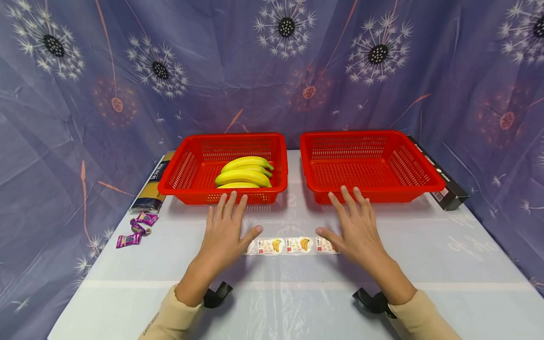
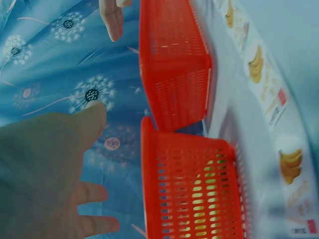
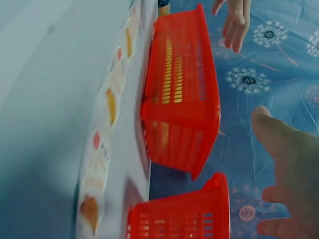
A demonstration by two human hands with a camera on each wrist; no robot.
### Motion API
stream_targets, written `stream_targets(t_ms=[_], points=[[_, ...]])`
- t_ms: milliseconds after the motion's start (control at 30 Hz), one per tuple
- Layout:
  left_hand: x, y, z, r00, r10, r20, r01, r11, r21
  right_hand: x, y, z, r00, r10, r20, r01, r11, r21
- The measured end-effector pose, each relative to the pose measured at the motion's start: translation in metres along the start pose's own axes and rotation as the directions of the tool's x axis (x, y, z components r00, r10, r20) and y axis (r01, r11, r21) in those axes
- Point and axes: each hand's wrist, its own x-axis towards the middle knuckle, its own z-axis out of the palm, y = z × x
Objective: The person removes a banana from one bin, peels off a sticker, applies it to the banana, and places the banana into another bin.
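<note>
My left hand (image 1: 226,233) is held over the table with its fingers spread, nearest the front rim of the left red basket (image 1: 182,191). Several yellow bananas (image 1: 243,177) lie in the right part of that basket. Fingers apart, my right hand (image 1: 357,231) hovers before the right red basket (image 1: 378,194), which has nothing visible in it. Neither hand holds anything. Between and below the hands, a strip of banana-printed labels (image 1: 285,245) lies flat on the table; its ends are partly hidden by the hands in the head view.
Purple-wrapped candies (image 1: 129,240) lie at the table's left side, near a yellow and dark package (image 1: 152,189). A long black box (image 1: 452,191) sits beside the right basket. Behind stands a blue curtain (image 1: 238,56) with dandelion prints. The white table (image 1: 289,302) extends toward me.
</note>
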Motion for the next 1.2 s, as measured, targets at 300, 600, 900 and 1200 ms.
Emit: stream_targets(t_ms=[300,600,900,1200], points=[[0.022,-0.018,-0.023,0.984,0.028,-0.176,-0.041,0.997,-0.071,0.026,-0.025,0.002,0.998,0.010,-0.056,0.009,0.943,0.333],[0.063,-0.044,-0.038,0.974,-0.001,-0.225,-0.039,0.984,-0.172,0.063,-0.047,0.019,0.997,0.042,0.059,-0.066,0.858,0.510],[0.101,-0.076,-0.043,0.997,-0.044,0.057,0.055,0.976,-0.210,0.093,-0.060,0.043,0.974,0.096,0.205,-0.199,0.790,0.580],[0.123,-0.098,-0.035,0.948,-0.053,0.314,0.145,0.949,-0.279,0.107,-0.058,0.068,0.982,0.091,0.165,-0.180,0.719,0.672]])
